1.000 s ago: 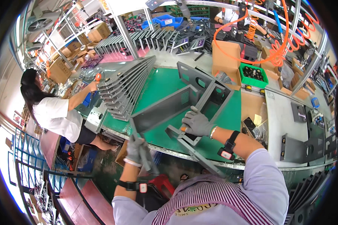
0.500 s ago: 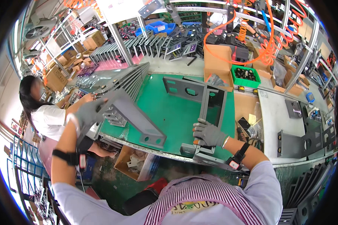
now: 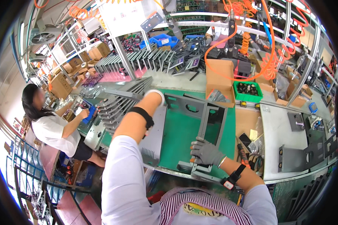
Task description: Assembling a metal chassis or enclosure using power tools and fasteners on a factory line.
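Gray-gloved, my right hand [image 3: 206,152] has its fingers bent around the near end of a dark grey metal frame [image 3: 203,122] on the green mat. The frame joins an upright side plate with cutouts [image 3: 187,105] at its far end. My left arm reaches forward across the mat; at my left hand only the white glove cuff [image 3: 157,93] shows, and the fingers are hidden behind the wrist. Under that forearm is a wide grey metal panel [image 3: 154,129] with a row of slots near its lower end. Whether the left hand touches it is hidden.
Left of the mat [image 3: 176,150] leans a row of grey metal panels [image 3: 116,112]. Beyond it stand an open carton [image 3: 219,77] and a green bin of small dark parts [image 3: 248,90]. A person [image 3: 54,123] works at the left. Orange air hoses [image 3: 270,56] hang overhead.
My left arm has swung right and forward; the grey panel it held raised is now lower over the mat. The right hand stays on the frame. The view has shifted slightly.
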### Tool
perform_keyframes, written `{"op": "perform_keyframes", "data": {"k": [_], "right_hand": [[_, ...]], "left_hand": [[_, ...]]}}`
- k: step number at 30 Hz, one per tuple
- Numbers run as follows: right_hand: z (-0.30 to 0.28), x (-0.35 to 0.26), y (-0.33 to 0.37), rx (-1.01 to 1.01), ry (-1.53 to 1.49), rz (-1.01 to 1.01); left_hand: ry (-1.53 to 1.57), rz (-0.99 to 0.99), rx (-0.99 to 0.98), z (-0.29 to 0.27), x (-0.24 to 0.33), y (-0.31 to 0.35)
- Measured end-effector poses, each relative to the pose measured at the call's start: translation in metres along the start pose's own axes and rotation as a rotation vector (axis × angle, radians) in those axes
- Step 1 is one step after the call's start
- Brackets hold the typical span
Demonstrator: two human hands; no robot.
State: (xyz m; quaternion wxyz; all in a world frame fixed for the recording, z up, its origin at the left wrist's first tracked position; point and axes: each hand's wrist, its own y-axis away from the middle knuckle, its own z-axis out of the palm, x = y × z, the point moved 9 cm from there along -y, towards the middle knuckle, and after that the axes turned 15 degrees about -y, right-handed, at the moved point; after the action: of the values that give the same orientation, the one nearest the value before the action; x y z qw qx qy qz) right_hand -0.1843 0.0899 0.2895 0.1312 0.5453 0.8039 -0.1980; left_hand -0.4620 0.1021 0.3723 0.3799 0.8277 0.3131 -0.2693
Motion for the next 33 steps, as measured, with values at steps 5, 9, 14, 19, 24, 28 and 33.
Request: {"op": "perform_keyframes", "data": {"k": [5,9,14,19,24,28,33], "right_hand": [[-0.003,-0.001,-0.003,0.022,-0.003,-0.013],[-0.004,0.001,-0.005,0.021,-0.030,-0.013],[0.003,0.005,-0.006,-0.052,-0.051,0.021],[-0.002,0.005,-0.007,-0.021,-0.080,0.003],[0.002,0.008,-0.004,-0.052,-0.045,0.063],[-0.018,0.014,0.001,0.208,0.071,0.186],[-0.022,0.021,0.011,0.221,0.165,0.351]], "left_hand": [[-0.277,-0.098,0.242,-0.010,0.042,-0.028],[-0.491,0.048,0.129,0.020,0.054,-0.056],[-0.565,0.164,0.710,0.049,0.078,-0.027],[0.471,0.311,0.432,0.143,0.103,0.042],[1.141,0.579,0.463,0.150,0.198,0.138],[1.619,0.634,0.253,0.137,0.246,0.143],[1.449,0.510,0.201,0.151,0.228,0.152]]}}
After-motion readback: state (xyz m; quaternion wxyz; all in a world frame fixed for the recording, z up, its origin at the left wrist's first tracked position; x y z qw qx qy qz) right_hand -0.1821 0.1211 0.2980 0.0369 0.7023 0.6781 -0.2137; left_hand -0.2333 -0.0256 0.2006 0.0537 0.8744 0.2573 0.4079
